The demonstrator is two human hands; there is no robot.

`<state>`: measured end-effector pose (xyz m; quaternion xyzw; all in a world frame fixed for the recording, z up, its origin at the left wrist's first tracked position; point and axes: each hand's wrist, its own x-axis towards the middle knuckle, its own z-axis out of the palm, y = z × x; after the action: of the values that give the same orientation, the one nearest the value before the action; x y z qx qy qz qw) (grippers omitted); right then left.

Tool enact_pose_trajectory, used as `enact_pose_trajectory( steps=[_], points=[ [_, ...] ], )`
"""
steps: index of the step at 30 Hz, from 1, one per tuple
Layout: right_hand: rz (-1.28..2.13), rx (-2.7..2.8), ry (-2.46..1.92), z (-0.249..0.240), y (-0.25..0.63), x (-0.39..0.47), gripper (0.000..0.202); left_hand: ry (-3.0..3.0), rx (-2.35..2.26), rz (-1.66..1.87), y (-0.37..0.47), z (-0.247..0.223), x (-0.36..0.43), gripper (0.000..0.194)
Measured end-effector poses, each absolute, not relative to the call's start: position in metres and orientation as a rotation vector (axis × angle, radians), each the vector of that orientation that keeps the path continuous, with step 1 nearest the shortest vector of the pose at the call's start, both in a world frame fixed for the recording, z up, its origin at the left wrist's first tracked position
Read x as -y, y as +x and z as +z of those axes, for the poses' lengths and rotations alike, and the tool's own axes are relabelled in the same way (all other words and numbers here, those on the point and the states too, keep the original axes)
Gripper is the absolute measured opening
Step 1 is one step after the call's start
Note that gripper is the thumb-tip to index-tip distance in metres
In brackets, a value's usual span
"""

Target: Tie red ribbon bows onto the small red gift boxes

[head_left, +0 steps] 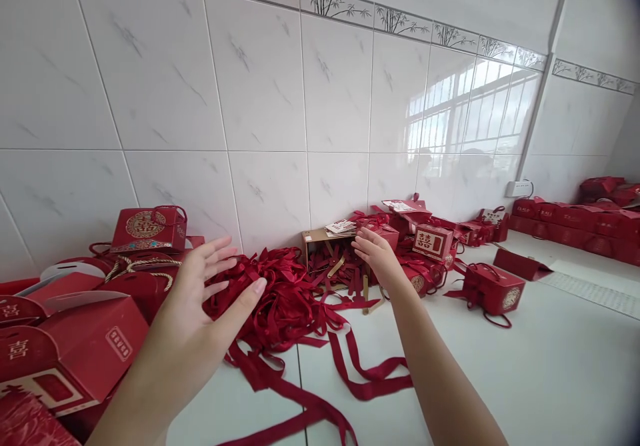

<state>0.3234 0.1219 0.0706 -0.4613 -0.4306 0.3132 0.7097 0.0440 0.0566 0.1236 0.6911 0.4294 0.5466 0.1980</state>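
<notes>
My left hand (210,306) is raised with its fingers spread, in front of a tangled heap of dark red ribbon (280,293); nothing is in it. Held up to the right, my right hand (376,254) has its fingers stretched out and appears to hold nothing. Behind it stands an open cardboard box (306,249) with short red and gold strips inside and a few printed cards (342,227) on top. Loose ribbon ends (320,409) trail from the heap across the white table (550,366) toward me.
Red gift boxes (95,333) with cord handles crowd the left side. More red boxes (434,243) are piled at centre right, and one box (495,289) sits apart. Rows of boxes (575,223) line the far right. A tiled wall (265,99) bounds the table's back.
</notes>
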Motion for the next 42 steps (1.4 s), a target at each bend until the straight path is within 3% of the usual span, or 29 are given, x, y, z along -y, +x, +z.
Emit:
enact_pose_trajectory(
  steps=[9,16,22,26,30,34,38,42],
  points=[
    [0.589,1.283,-1.249,0.071,0.312,-0.115,0.059,1.835,-1.337,1.573,0.023,0.131,-0.061,0.058],
    [0.757,2.022,-1.479,0.050,0.271,-0.116,0.020,1.817,-1.547,1.516,0.005,0.131,-0.078,0.057],
    [0.780,2.490,-1.782,0.013,0.209,-0.115,0.041,1.919,-1.548,1.361,0.002,0.126,-0.082,0.051],
    [0.758,2.899,-1.678,0.001,0.189,-0.113,0.041,1.981,-1.509,1.291,0.000,0.127,-0.080,0.046],
    [0.746,2.815,-1.408,0.020,0.202,-0.107,0.027,2.066,-1.371,1.232,0.003,0.129,-0.071,0.043],
    [0.870,2.471,-1.088,0.057,0.225,-0.084,0.017,2.226,-1.152,0.923,0.018,0.124,-0.055,0.038],
    [1.115,2.130,-0.810,0.082,0.237,-0.055,0.023,2.244,-1.127,0.569,0.033,0.118,-0.047,0.026],
    [1.109,1.977,-0.849,0.091,0.241,-0.041,0.026,2.212,-1.130,0.569,0.037,0.120,-0.047,0.037]
  ],
)
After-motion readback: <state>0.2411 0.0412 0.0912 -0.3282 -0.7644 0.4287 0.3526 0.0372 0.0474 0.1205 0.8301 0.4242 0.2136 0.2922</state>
